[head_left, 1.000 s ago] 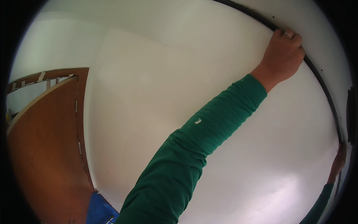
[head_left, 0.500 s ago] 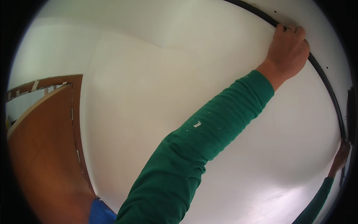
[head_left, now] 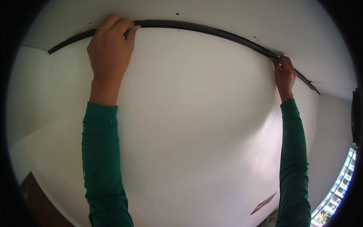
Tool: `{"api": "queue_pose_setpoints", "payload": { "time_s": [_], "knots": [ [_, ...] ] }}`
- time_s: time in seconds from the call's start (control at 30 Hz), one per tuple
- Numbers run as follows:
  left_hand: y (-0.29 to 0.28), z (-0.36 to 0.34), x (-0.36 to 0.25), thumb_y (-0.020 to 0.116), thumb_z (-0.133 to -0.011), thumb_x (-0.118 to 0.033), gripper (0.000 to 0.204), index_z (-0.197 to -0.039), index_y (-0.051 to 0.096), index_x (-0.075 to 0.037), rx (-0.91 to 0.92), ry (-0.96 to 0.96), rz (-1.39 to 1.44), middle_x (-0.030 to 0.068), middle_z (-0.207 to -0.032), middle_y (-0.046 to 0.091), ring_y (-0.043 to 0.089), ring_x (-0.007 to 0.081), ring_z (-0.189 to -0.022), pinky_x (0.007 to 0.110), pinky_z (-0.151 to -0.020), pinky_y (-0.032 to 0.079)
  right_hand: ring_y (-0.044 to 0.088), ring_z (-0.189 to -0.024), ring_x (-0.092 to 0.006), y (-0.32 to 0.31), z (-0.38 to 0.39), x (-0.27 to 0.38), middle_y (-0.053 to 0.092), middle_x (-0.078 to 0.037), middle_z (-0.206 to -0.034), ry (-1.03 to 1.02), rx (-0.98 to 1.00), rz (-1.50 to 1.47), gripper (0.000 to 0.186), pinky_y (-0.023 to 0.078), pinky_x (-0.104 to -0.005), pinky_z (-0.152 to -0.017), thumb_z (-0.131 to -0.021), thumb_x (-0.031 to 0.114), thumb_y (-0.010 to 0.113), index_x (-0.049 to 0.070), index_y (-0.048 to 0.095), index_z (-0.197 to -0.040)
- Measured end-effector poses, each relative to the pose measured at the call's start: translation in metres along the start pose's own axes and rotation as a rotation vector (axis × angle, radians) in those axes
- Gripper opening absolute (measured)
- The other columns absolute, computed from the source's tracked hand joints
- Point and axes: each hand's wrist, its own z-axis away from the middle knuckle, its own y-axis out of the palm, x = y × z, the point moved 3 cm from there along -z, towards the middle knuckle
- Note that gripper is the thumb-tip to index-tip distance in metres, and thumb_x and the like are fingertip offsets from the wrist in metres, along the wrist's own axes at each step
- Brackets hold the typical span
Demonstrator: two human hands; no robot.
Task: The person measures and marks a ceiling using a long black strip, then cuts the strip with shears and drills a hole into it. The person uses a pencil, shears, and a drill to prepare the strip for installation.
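A long black trim strip (head_left: 204, 28) runs along the line where the white wall (head_left: 196, 113) meets the ceiling (head_left: 219, 13). Toward its left end, my left hand (head_left: 111, 47) grips the strip, with thumb and fingers closed around it. Farther along to the right, my right hand (head_left: 285, 77) pinches the same strip, something small and yellowish showing between its fingers. Both arms are raised, in green sleeves. The stretch of strip under each hand is hidden. Past my right hand, the strip's right end looks split into two thin lines.
Small dark holes (head_left: 177, 14) dot the ceiling near the strip. A brown door frame (head_left: 34, 193) shows at lower left. At lower right are a bright window (head_left: 338, 193) and a reddish-brown rectangular patch (head_left: 263, 203) on the wall.
The view has swung to the right, so the door has slid toward the lower left and the window has come in. Both hands stay on the strip, and its two ends now show.
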Motion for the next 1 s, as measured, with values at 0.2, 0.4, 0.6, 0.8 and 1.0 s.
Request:
{"api": "queue_pose_setpoints", "payload": {
  "time_s": [0.2, 0.4, 0.6, 0.8, 1.0],
  "knots": [
    [0.0, 0.0, 0.002, 0.085, -0.09, -0.025, 0.014, -0.09, 0.079, -0.013, 0.011, -0.017, -0.007, -0.0047, -0.094, 0.072, 0.071, 0.0211, -0.08, 0.033, -0.068, 0.058, 0.067, -0.065, -0.0213, 0.003, 0.002, -0.002, 0.072, -0.001, -0.096, 0.054, -0.036, -0.061, 0.025, 0.053, -0.0335, -0.058, -0.089, 0.017, 0.087, 0.007, 0.065, -0.086],
    [0.002, -0.002, 0.001, 0.085, -0.09, -0.025, 0.014, -0.089, 0.078, -0.013, 0.058, -0.034, -0.025, -0.0035, -0.091, 0.072, 0.07, 0.0206, -0.078, 0.033, -0.066, 0.056, 0.065, -0.065, -0.0227, 0.005, 0.002, 0.004, 0.07, -0.001, -0.091, 0.103, -0.031, -0.038, 0.028, 0.052, -0.0351, -0.058, -0.09, 0.015, 0.085, 0.007, 0.059, -0.081],
    [-0.002, 0.0, -0.006, 0.085, -0.091, -0.028, 0.019, -0.094, 0.08, -0.01, 0.054, -0.025, -0.002, -0.0004, -0.097, 0.073, 0.071, 0.0201, -0.081, 0.034, -0.068, 0.056, 0.068, -0.068, -0.0245, 0.0, -0.004, 0.007, 0.072, 0.0, -0.091, 0.065, -0.041, -0.097, 0.02, 0.054, -0.0352, -0.059, -0.089, 0.008, 0.082, 0.008, 0.063, -0.085],
    [-0.001, 0.008, -0.035, 0.08, -0.096, -0.029, 0.023, -0.109, 0.084, -0.011, 0.019, 0.167, -0.163, 0.005, -0.11, 0.074, 0.072, 0.0237, -0.099, 0.039, -0.086, 0.057, 0.072, -0.078, -0.0271, 0.007, 0.007, -0.014, 0.073, -0.002, -0.095, 0.015, 0.008, -0.095, 0.021, 0.057, -0.0356, -0.067, -0.081, -0.001, 0.078, 0.011, 0.072, -0.097],
    [0.02, 0.012, -0.099, 0.066, -0.089, -0.011, 0.024, -0.107, 0.079, 0.0, 0.089, 0.323, -0.042, 0.0141, -0.109, 0.069, 0.065, 0.0302, -0.109, 0.047, -0.096, 0.05, 0.077, -0.102, -0.0174, 0.022, 0.014, -0.047, 0.076, 0.0, -0.119, -0.078, 0.095, -0.017, 0.024, 0.062, -0.029, -0.086, -0.103, 0.006, 0.068, 0.016, 0.079, -0.122]
  ]
}}
